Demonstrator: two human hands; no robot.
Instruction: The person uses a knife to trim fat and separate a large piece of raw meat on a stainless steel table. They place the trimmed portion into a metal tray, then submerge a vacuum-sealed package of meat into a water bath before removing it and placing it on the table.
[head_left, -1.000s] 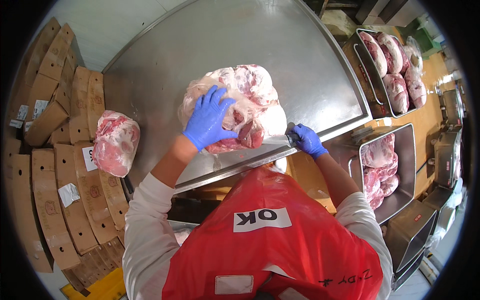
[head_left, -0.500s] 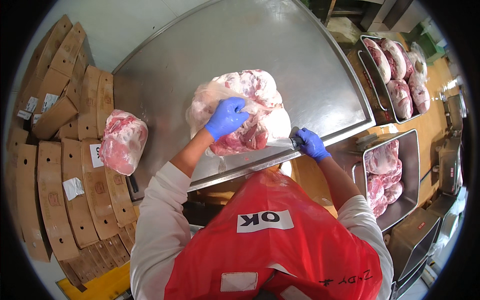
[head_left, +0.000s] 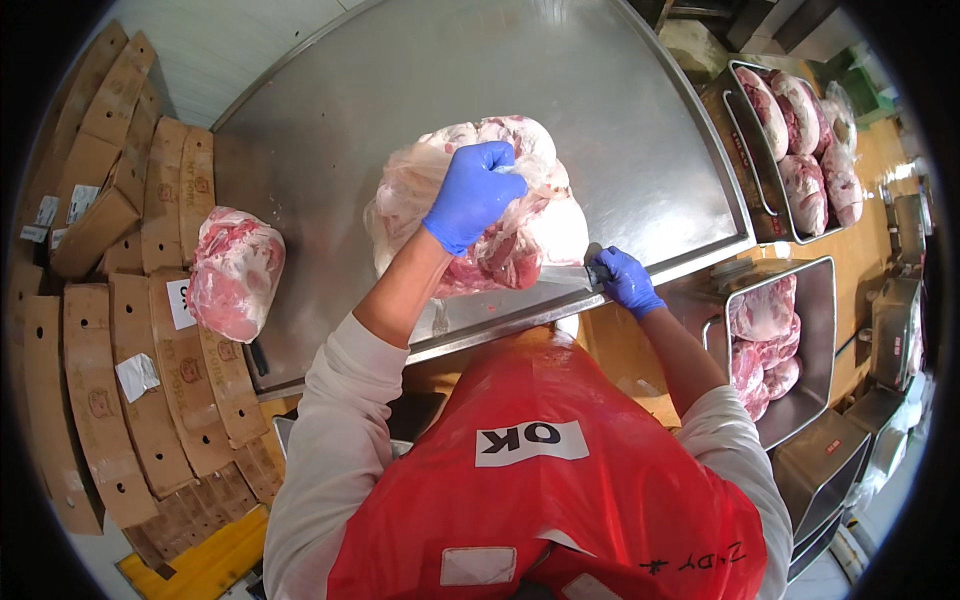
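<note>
A bagged meat cut [head_left: 520, 230] lies on the steel table [head_left: 400, 90].

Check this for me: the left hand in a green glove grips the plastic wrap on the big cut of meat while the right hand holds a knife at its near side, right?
Not quite: the glove is blue, not green. In the head view the left hand in a blue glove grips the plastic wrap on the big cut of meat, while the right hand holds the knife at its near side.

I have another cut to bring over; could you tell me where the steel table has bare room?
Bare steel table lies beyond the bagged meat, toward the far wall. The near edge is crowded: left hand on the meat, right hand with the knife.
</note>
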